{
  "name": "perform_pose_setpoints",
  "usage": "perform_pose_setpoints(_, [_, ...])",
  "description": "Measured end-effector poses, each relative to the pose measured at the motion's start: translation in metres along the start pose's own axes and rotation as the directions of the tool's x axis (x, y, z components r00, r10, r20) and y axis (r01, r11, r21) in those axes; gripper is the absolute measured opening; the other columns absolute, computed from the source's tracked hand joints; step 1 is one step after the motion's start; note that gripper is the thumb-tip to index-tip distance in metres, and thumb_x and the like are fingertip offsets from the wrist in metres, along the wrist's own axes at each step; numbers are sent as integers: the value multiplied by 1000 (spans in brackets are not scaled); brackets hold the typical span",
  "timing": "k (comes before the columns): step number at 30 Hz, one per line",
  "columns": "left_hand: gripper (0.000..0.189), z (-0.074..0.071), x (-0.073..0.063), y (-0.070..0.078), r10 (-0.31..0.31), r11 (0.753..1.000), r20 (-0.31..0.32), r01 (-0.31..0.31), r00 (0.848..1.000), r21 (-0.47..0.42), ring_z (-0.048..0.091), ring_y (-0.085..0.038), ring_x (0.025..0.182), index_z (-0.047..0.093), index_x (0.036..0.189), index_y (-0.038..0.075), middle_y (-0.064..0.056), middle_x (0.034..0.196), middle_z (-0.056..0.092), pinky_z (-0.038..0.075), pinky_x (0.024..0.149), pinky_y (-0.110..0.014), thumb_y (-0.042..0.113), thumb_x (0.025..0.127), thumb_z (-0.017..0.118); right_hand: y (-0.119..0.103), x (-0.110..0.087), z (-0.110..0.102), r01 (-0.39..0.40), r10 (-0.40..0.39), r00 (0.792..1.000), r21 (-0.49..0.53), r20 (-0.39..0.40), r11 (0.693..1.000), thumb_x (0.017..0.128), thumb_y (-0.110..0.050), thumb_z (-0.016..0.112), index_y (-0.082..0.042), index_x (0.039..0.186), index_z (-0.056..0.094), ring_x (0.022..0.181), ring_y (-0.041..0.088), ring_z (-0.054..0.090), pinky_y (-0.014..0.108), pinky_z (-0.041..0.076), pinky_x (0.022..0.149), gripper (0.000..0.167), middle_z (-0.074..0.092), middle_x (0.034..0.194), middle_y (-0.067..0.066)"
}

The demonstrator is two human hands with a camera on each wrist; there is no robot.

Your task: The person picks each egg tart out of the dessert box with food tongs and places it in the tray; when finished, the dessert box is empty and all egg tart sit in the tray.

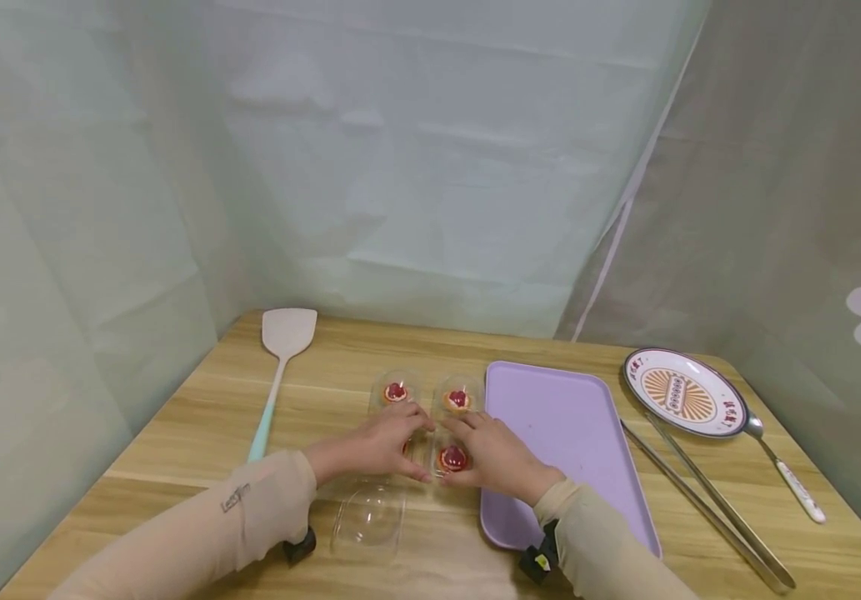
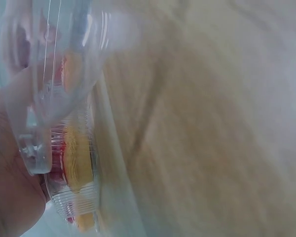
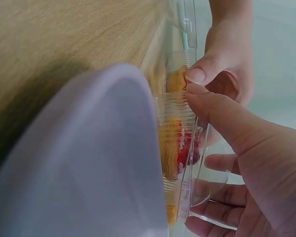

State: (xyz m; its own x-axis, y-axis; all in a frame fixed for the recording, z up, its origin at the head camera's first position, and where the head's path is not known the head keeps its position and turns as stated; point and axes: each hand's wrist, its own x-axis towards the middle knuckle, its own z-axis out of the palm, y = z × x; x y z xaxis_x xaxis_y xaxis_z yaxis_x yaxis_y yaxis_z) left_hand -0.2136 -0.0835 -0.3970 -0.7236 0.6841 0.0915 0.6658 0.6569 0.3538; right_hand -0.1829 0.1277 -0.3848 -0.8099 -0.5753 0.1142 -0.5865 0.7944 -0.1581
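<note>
Small tarts (image 1: 457, 399) with glossy red tops sit in clear plastic tart packaging (image 1: 463, 382) in front of me. My left hand (image 1: 379, 442) covers much of the front left tart, its thumb and fingers gripping the packaging near the middle. From the right, my right hand (image 1: 503, 457) holds it beside the front right tart (image 1: 453, 457). The right wrist view shows the right thumb (image 3: 219, 106) at the plastic edge and the other fingers behind the clear plastic. The two thumb tips nearly meet there. A clear domed lid (image 1: 368, 518) lies nearest me, below the left hand.
A purple tray (image 1: 561, 417) lies right of the packaging, beneath the right forearm. Farther right are metal tongs (image 1: 715, 500), a patterned plate (image 1: 685, 393) and a spoon (image 1: 786, 475). A spatula (image 1: 276, 367) lies at left. Cloth walls (image 1: 430, 167) enclose the wooden table (image 1: 197, 433).
</note>
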Motion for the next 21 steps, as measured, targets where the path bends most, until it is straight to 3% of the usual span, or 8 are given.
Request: perform_pose_setpoints(21, [66, -3, -4, -1, 25, 999, -11, -24, 1000, 24, 53, -18, 110, 62, 122, 10, -1, 117, 58, 47, 95, -39, 53, 73, 76, 5, -5, -2, -15, 18, 999, 63, -42, 998, 74, -51, 77, -13, 142, 45, 117, 35, 56, 48, 48, 99, 84, 57, 129, 17])
